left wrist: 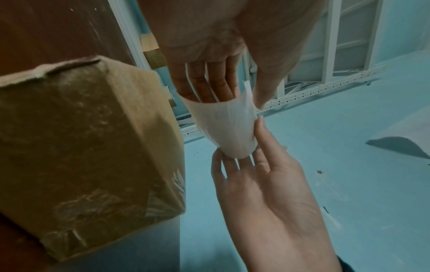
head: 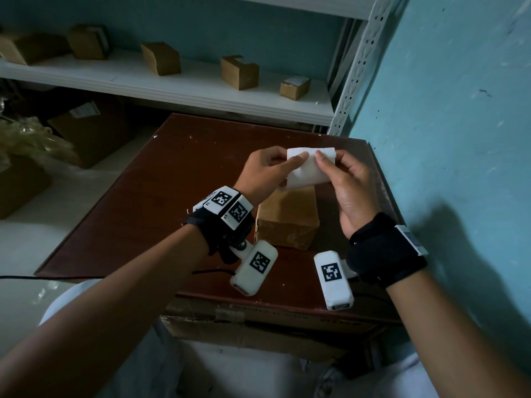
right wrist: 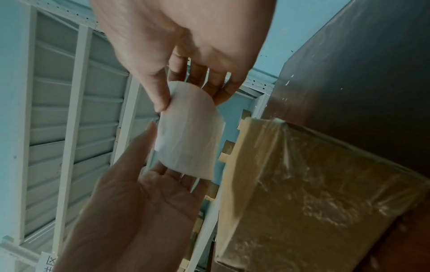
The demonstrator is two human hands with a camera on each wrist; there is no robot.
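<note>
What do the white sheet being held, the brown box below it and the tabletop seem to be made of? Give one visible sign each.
White sheet: thin matt paper, perhaps a label; it curls and lets light through.
Brown box: cardboard under glossy clear tape, which shines and wrinkles.
Tabletop: dark red-brown wood or laminate, low sheen, pale chips.

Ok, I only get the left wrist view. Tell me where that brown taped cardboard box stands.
Observer: The brown taped cardboard box stands on the nearer half of a dark red-brown wooden table.
Operator: Now place the hands.
Observer: The left hand and right hand pinch the white paper sheet above the box's far end.
Operator: Report what's behind.
Observer: A row of small cardboard boxes sits on a white metal shelf.
</note>
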